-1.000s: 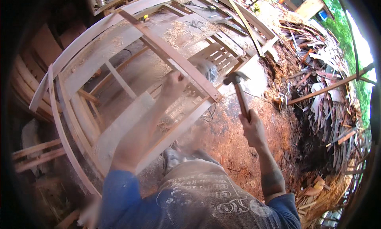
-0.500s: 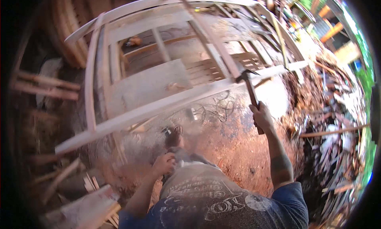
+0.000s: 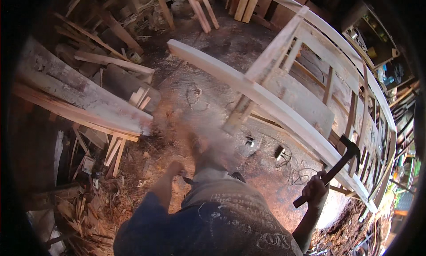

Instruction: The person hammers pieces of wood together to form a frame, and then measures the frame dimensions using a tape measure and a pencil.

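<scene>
My right hand (image 3: 316,189) grips a claw hammer (image 3: 340,168) by its handle, with the dark head up and to the right. The hammer overlaps the near rail of a large wooden frame (image 3: 270,103); whether it touches the wood I cannot tell. My left hand (image 3: 175,168) hangs beside my left hip, apart from the frame. Its fingers are smeared by motion, and I see nothing in it. The frame stands raised above the floor, with crosspieces and a pale panel (image 3: 297,98) inside it.
On the left, a thick plank (image 3: 84,87) rests on wooden supports. Scrap boards (image 3: 111,29) are heaped behind it, and shavings (image 3: 97,211) cover the floor at lower left. A small block-like device (image 3: 280,153) and a loose cord (image 3: 295,167) lie under the frame's near rail.
My view has swung left, so the frame now sits on the right and the plank shows fully. My left hand has left my waist and dropped beside my hip. The hammer stays in my right hand.
</scene>
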`<state>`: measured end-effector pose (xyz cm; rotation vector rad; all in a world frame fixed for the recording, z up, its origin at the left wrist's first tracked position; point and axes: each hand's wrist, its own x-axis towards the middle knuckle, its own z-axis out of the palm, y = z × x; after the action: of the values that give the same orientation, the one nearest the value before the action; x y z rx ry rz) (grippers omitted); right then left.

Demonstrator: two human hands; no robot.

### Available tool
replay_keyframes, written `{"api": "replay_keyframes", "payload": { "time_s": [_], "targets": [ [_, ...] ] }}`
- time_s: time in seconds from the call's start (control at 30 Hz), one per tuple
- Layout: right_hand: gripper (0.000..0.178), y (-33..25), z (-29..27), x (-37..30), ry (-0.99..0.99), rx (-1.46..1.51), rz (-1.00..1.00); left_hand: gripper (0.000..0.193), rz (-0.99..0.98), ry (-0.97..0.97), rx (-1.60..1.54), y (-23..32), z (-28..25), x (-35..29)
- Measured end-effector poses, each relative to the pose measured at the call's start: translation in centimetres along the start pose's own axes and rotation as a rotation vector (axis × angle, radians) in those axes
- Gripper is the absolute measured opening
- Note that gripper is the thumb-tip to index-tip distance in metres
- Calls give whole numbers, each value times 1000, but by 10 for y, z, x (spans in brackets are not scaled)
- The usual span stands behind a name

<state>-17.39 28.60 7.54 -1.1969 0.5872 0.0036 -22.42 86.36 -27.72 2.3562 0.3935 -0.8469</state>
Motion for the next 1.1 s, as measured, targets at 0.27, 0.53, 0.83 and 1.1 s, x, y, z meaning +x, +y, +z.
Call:
{"api": "replay_keyframes", "payload": {
  "time_s": [0.27, 0.53, 0.83, 1.1],
  "targets": [
    [11, 63, 254, 79, -150, 285, 79, 34, 402, 158, -87, 10, -159, 116],
    [7, 64, 474, 165, -203, 563, 207, 22, 41, -60, 465, -279, -367, 154],
    [12, 43, 645, 252, -15, 524, 45, 16, 12, -330, -115, -268, -500, 365],
    [13, 23, 709, 352, 254, 673, -65, 20, 376, -165, -75, 15, -702, 565]
  ]
}}
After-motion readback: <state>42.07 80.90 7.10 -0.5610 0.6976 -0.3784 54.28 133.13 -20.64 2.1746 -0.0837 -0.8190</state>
